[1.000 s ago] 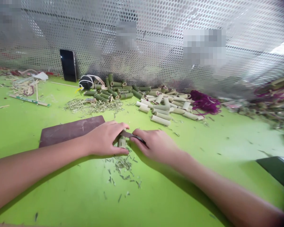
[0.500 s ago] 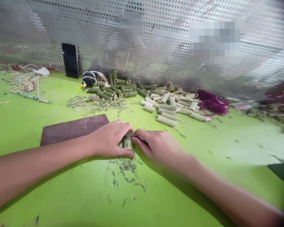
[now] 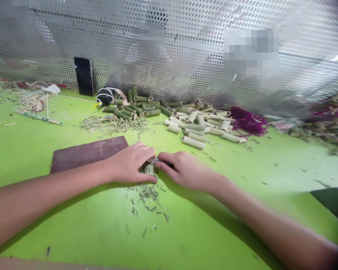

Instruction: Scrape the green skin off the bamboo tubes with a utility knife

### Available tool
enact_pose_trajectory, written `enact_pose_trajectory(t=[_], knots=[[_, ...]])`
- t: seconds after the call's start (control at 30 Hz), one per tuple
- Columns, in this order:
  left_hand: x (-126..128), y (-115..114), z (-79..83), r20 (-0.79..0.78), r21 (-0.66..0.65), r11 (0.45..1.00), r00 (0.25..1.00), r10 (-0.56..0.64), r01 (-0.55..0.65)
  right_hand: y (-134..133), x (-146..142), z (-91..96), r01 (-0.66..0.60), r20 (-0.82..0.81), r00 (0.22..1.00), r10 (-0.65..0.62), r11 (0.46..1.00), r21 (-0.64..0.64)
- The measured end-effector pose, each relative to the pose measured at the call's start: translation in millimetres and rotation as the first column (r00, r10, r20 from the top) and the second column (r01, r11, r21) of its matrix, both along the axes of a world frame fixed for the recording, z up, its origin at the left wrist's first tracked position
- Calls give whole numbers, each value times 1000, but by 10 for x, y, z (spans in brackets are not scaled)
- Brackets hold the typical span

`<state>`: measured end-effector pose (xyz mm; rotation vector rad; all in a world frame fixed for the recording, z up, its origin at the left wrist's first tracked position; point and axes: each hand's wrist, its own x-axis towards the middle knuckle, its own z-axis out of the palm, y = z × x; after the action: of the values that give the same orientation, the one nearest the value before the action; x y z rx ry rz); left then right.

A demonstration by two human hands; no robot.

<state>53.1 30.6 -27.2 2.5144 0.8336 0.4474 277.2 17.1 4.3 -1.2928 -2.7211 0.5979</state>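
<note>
My left hand (image 3: 133,164) grips a short pale-green bamboo tube (image 3: 149,169), which stands roughly upright between thumb and fingers. In my right hand (image 3: 183,170) is a knife (image 3: 165,162) with a dark handle. Its blade lies across the top of the tube, close to my left fingers; the tip is hidden. Green bamboo shavings (image 3: 148,192) are scattered on the table just below the tube. A flat dark-brown board (image 3: 86,153) lies left of the tube, partly behind my left forearm.
Several cut bamboo tubes (image 3: 195,127), green and peeled, are heaped at the back beside a pile of shavings (image 3: 112,124). Purple string (image 3: 249,120) lies right of them. A phone (image 3: 83,76) leans on the perforated metal screen (image 3: 186,75). A black object (image 3: 105,96) wrapped in white cord sits nearby.
The view has shifted slightly, so a tan edge shows at the lower left. Both hands keep their hold on the tube and the knife, with little visible movement.
</note>
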Motion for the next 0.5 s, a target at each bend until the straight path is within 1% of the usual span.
enact_pose_trajectory(t=[0.1, 0.17, 0.27, 0.37, 0.5], knots=[[-8, 3, 8, 18, 10, 1000, 1000, -25, 25, -17, 18, 10, -38, -2, 999, 38, 999, -39], [-14, 1, 22, 26, -18, 1000, 1000, -15, 16, -37, 41, -1, -32, -12, 999, 31, 999, -25], [-20, -9, 44, 25, -81, 996, 999, 38, -36, -61, 68, -32, 42, 12, 999, -42, 998, 44], [-15, -21, 54, 19, -84, 994, 997, 69, -67, -70, 54, -56, 106, 93, 988, -120, 985, 138], [9, -21, 57, 12, -57, 996, 997, 73, -72, -82, -22, -54, 82, 163, 979, -119, 973, 216]])
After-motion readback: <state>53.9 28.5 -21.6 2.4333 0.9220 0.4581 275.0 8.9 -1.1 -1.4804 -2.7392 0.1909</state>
